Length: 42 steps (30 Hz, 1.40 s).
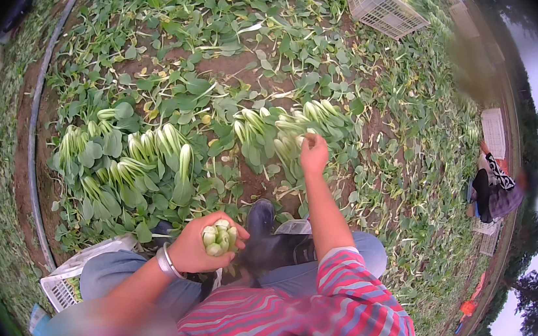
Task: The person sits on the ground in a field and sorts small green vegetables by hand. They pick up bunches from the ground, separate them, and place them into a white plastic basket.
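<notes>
Smooth, rounded, pale-green stems are sitting bunched inside the curled left hand, cut ends showing; the right hand is reaching to the near edge of a leafy pile, whether gripping I cannot tell.

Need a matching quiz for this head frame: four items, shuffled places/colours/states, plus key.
1. Left hand
2. Right hand
3. Bracelet
4. Hose

A. Silver-coloured
B. Down at leafy greens
C. Grey, along the picture's left side
D. Closed around a bunch of pale green stalks

Pairs: 1-D, 2-B, 3-A, 4-C
</notes>
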Tool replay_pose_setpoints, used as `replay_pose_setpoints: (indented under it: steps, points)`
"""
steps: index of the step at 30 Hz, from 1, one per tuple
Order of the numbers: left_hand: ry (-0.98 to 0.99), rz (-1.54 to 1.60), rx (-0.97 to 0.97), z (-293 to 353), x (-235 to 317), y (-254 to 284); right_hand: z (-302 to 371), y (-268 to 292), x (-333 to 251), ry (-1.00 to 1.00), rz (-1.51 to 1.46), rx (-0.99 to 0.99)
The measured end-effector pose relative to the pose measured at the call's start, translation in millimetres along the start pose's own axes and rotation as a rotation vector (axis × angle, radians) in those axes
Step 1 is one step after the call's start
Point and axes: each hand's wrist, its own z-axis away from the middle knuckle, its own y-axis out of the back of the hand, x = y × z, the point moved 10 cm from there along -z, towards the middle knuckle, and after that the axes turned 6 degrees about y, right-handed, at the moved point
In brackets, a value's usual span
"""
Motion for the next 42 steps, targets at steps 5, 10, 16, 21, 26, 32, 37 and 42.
replay_pose_setpoints:
  steps: [5,10,16,21,26,32,37,42]
  points:
    - [0.100,-0.011,0.032,-24,-22,38,-53,-15,57,0.126,0.412,-0.021]
    - [0.190,0.085,0.073,-36,-24,50,-48,-7,45,0.108,0.328,0.183]
    - [0.101,-0.053,0.091,-48,-35,65,-74,-118,-24,0.401,0.463,-0.439]
    - [-0.051,-0.084,0.158,-34,-19,67,-63,-94,-52,0.301,0.355,-0.332]
    - [-0.365,-0.049,0.278,-2,31,69,33,-29,-210,0.353,-0.495,-0.495]
    - [-0.456,-0.056,0.188,51,54,29,146,32,-311,0.225,-0.796,-0.659]
    - [-0.610,-0.336,0.310,96,59,12,190,57,-346,0.432,-0.711,-0.457]
    - [-0.740,-0.395,0.405,124,67,5,224,105,-365,0.660,-0.548,-0.230]
